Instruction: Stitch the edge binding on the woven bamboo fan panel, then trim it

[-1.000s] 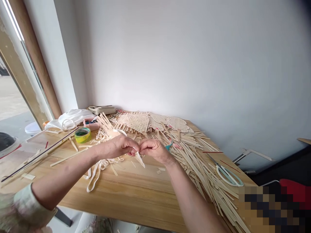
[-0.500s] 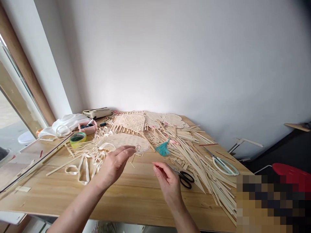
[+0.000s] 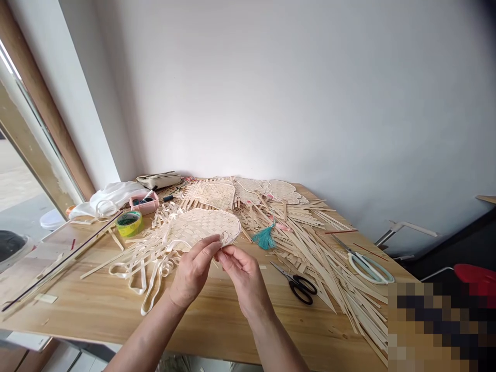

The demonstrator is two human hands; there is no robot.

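My left hand (image 3: 196, 271) and my right hand (image 3: 242, 274) meet at the fingertips, each in a pinch, over the near right edge of a pale woven fan panel (image 3: 203, 225). What sits between the fingers is too small to make out. A thin dark loop of thread (image 3: 225, 236) shows on the panel's edge just beyond the fingertips. Loose white ribbon (image 3: 145, 281) curls at the panel's left. Black-handled scissors (image 3: 302, 288) lie partly open to the right of my right hand. A teal tassel (image 3: 264, 237) rests beyond them.
Flat bamboo strips (image 3: 333, 268) cover the right of the wooden table (image 3: 209, 320). White-handled scissors (image 3: 370, 267) lie at the right. More woven fans (image 3: 282, 191) are along the wall. A tape roll (image 3: 129, 223), a pink box (image 3: 145, 204) and white cloth (image 3: 112, 199) are at the left.
My hands were apart; the right has moved left and up to meet the left at the panel's edge. The view has shifted slightly, and more of the panel's face shows.
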